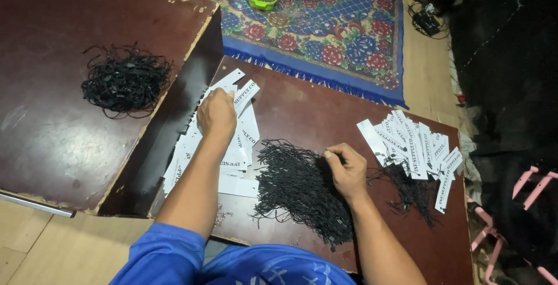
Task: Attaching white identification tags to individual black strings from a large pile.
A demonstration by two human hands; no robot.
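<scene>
On low brown board (325, 110): left hand (216, 112) flat atop white tag stack (232, 151), steadying; right hand (347, 170) pinches black string from pile (299, 189) right of stack.

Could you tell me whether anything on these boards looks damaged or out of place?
Yes: the raised board's corner edge is chipped, with pale flecks where the dark surface has flaked. Small bits of debris lie on the lower board by the left forearm. The white tags are heaped loosely askew.

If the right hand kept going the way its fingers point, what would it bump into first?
Probably the pile of black strings: the right hand points left and its fingertips already pinch at that pile's edge. Beyond lie the white paper tags.
</scene>
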